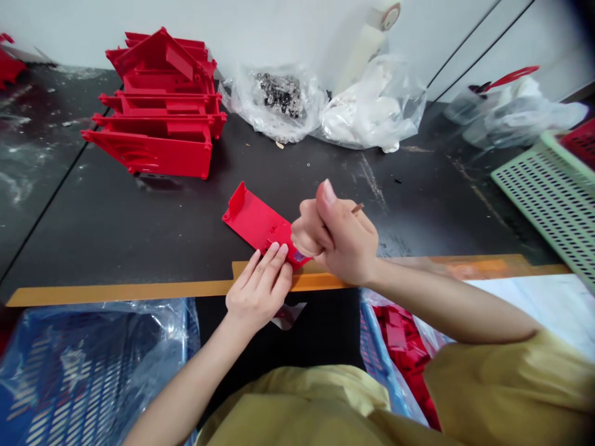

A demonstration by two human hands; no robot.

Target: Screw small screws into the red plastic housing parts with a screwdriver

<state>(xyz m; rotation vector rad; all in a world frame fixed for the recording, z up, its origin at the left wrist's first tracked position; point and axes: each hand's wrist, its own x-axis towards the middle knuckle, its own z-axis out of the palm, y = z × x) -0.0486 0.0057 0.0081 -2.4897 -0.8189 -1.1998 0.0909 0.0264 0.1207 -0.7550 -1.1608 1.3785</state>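
A flat red plastic part [254, 220] with an upright end wall lies at a slant on the dark table, close to its front edge. My left hand [260, 285] rests on the part's near end, fingers stretched out and pressing flat. Above the part's right end, my right hand [341, 238] is closed in a fist with the thumb on top. A thin tool [357, 209] is gripped in it; its brown end pokes out behind the thumb. Something purple [300, 254] shows below the fist, near the red part. Most of the tool is hidden by my fingers.
Several red plastic parts [158, 152] stand in a row at back left. Clear bags hold small dark pieces [279, 96] and white pieces [357, 121]. A green basket [543, 186] stands right. Below the taped edge [125, 292] are blue crates [69, 396], one with red pieces [404, 341].
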